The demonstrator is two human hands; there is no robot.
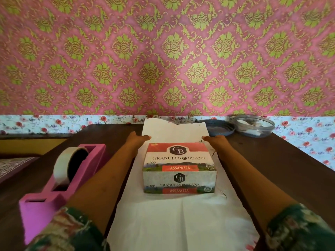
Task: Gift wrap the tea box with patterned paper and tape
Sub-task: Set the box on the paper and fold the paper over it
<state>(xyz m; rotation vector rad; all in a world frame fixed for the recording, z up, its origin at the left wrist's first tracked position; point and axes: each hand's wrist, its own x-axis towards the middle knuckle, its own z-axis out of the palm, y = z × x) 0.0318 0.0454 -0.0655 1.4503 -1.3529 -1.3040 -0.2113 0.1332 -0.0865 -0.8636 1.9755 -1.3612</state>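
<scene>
The tea box (pixel 179 167), white and red with "ASSAM TEA" labels, lies flat on a long sheet of wrapping paper (pixel 174 214) that shows its white back side. The sheet runs from the near table edge to the far wall, where its far end (pixel 174 129) lifts up. My left hand (pixel 138 139) grips the paper's left edge just beyond the box's far left corner. My right hand (pixel 213 139) grips the right edge beyond the far right corner. Both hands hold paper between fingers and thumb.
A pink tape dispenser (pixel 59 180) with a roll of clear tape (pixel 69 166) stands left of my left forearm. At the back right sit a dark round lid (pixel 220 128) and a clear round container (pixel 253 125). The dark wooden table (pixel 272 160) meets a patterned wall.
</scene>
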